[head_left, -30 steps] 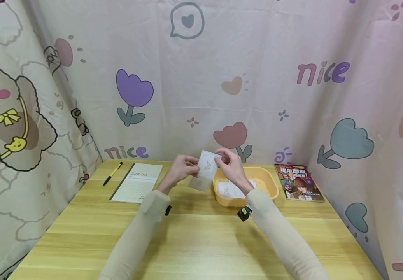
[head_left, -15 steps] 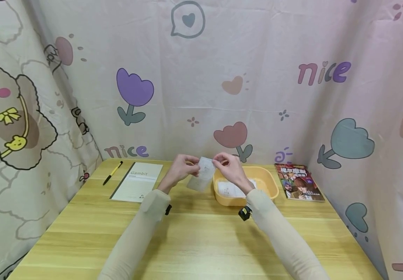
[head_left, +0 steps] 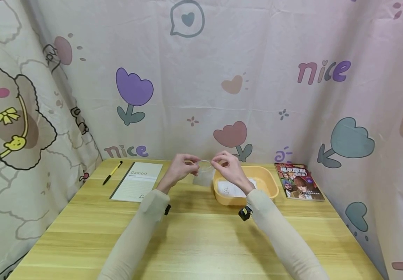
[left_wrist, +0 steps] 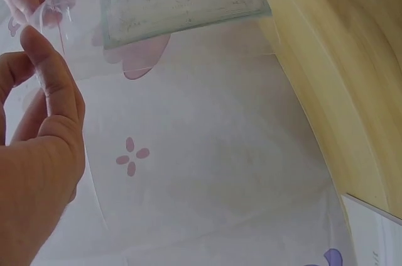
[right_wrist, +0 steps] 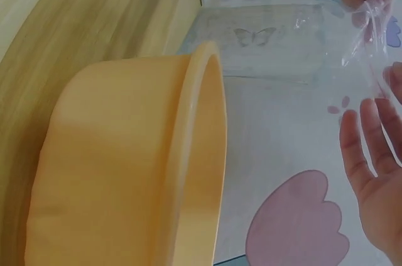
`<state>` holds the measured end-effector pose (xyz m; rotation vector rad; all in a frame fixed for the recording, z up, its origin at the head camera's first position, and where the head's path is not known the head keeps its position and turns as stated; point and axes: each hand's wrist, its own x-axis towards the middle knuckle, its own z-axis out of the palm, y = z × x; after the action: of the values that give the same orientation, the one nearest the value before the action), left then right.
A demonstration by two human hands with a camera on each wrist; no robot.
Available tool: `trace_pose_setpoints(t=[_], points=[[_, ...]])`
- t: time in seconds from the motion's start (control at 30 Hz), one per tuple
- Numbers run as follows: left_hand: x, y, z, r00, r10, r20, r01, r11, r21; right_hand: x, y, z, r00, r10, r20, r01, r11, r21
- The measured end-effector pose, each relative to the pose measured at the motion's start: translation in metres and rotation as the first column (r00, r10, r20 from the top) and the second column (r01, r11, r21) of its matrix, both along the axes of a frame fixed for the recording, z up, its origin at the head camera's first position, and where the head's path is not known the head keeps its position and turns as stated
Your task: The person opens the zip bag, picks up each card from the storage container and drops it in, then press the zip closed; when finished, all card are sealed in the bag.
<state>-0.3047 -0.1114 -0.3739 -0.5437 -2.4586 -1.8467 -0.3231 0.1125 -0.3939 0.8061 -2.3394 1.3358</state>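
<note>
Evidently, a clear bag (head_left: 203,179) is pinched at its mouth between fingertips of left hand (head_left: 181,170) and right hand (head_left: 232,168), near the desk (head_left: 201,241)'s far edge; overpulling could tear it.

Two hands show on my remote feed: one left hand (head_left: 182,166), one right hand (head_left: 230,168). I count one clear bag (head_left: 203,179), one yellow basin (head_left: 229,200), one notebook (head_left: 137,181), one pen (head_left: 112,173), one magazine (head_left: 299,183) and one table (head_left: 201,241). The white packets (head_left: 226,189) in the basin I cannot number.

Soft glare lightens the table (head_left: 196,247); both wrist views look dimmer.
</note>
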Motion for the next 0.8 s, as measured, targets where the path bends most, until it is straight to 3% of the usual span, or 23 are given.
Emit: trace_pose_setpoints(t=[0.33, 0.8], points=[[-0.001, -0.001, -0.002, 1.000, -0.010, 0.002, 0.009, 1.000, 0.007, -0.002, 0.007, -0.004, 0.999, 0.000, 0.043, 0.003, 0.998, -0.061], [0.000, 0.000, -0.003, 1.000, 0.006, 0.018, -0.006, 1.000, 0.001, 0.001, 0.018, -0.009, 0.982, -0.006, 0.186, 0.023, 0.995, -0.093]])
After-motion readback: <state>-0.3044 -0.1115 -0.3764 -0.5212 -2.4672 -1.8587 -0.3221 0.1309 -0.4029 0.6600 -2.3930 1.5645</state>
